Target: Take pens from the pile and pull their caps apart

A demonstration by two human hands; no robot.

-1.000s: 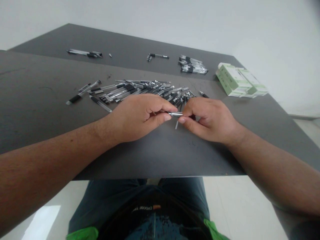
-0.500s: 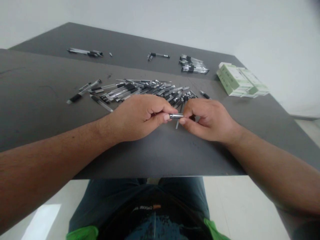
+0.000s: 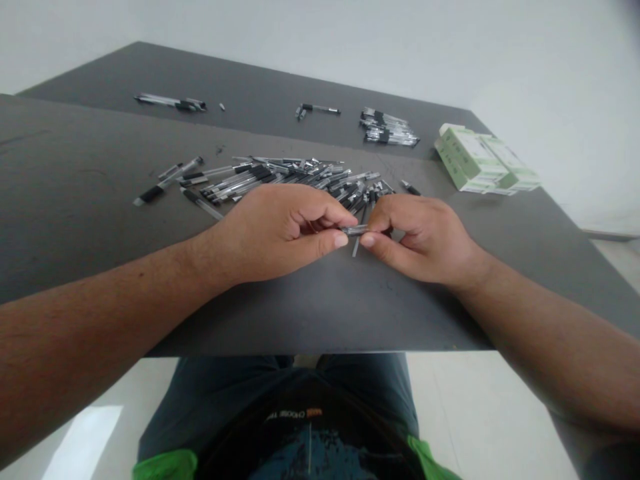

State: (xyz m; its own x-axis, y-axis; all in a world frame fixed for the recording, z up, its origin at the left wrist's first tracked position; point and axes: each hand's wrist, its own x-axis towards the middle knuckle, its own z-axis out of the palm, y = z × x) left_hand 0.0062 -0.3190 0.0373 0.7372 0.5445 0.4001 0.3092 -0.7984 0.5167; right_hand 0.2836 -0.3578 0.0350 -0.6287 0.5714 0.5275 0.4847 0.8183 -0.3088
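Note:
Between my two hands is a pen (image 3: 355,230), of which a short clear and silvery stretch shows; the fingers cover the rest. My left hand (image 3: 287,233) pinches its left end with thumb and forefinger. My right hand (image 3: 420,237) pinches the right end, and a dark part shows behind those fingers. Just beyond the hands lies a heap of pens and pen parts (image 3: 260,177), clear with black grips. A thin clear tube (image 3: 355,248) sticks out on the tabletop below the held pen.
Green and white boxes (image 3: 475,160) stand at the right. Farther back on the grey table (image 3: 320,313) lie a bundle of pens (image 3: 387,127), a single pen (image 3: 321,109) with small caps, and more pens (image 3: 167,102) at the left. The table's front edge is close to my lap.
My left thumb and fingers have shifted slightly to the right along the pen. My right hand has stayed nearly still, and the heap looks the same.

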